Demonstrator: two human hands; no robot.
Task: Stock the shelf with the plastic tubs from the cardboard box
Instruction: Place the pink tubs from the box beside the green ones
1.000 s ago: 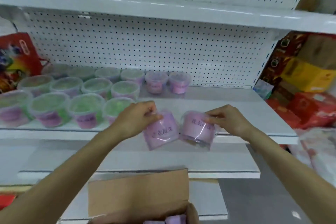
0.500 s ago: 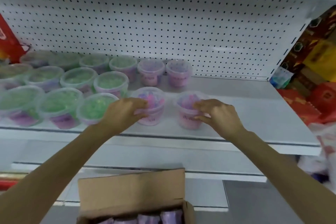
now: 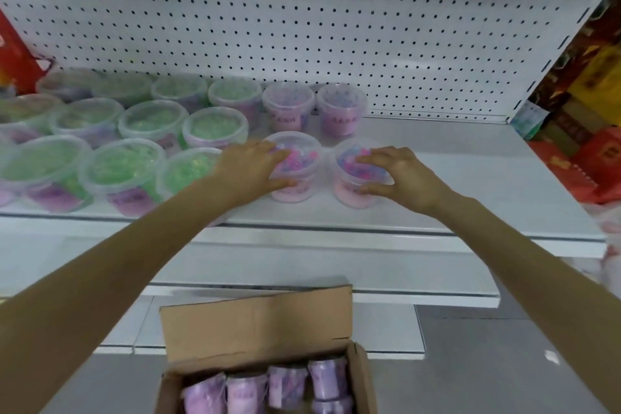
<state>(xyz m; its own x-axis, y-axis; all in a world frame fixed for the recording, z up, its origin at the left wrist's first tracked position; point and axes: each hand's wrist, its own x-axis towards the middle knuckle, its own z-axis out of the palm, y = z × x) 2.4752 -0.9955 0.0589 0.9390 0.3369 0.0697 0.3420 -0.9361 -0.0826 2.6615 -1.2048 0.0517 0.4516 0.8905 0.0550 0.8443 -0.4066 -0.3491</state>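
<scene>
I'm seeing the left tub and the right tub, clear, lidded, pink-and-blue filled, standing upright side by side on the white shelf; purple tubs are sitting packed in the open cardboard box.

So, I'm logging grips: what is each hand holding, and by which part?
The left hand grips the left pink tub by its lid rim, fingers on top, thumb in front; the right hand grips the right tub likewise.

No text can be read. Dark characters are printed on the pink labels of the plastic tubs on the shelf, but too blurred.
</scene>
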